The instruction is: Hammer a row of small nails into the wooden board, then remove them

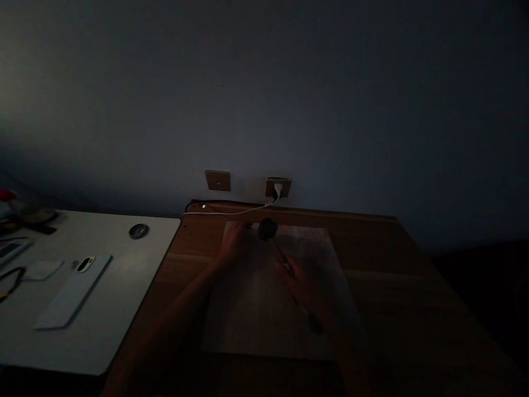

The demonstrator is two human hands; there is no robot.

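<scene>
My right hand point(308, 284) is closed around the light, slim handle of a mallet point(268, 229). Its dark, round head points away from me, above the far part of a pale, flat board point(256, 314). A dark spot by my right wrist may be the handle's other end. At the board's far left corner is my left hand point(236, 240), its fingers curled together. Something small and dark shows at those fingertips, too dim to make out. The board lies flat on a wooden table point(384, 298).
Left of the wooden table stands a white table point(136, 286) with a pale phone-shaped thing point(74, 295), a dark round grommet point(138, 231) and clutter. Behind, a white plug point(278, 189) sits in a wall socket, its cable point(235, 213) running along the table's back edge.
</scene>
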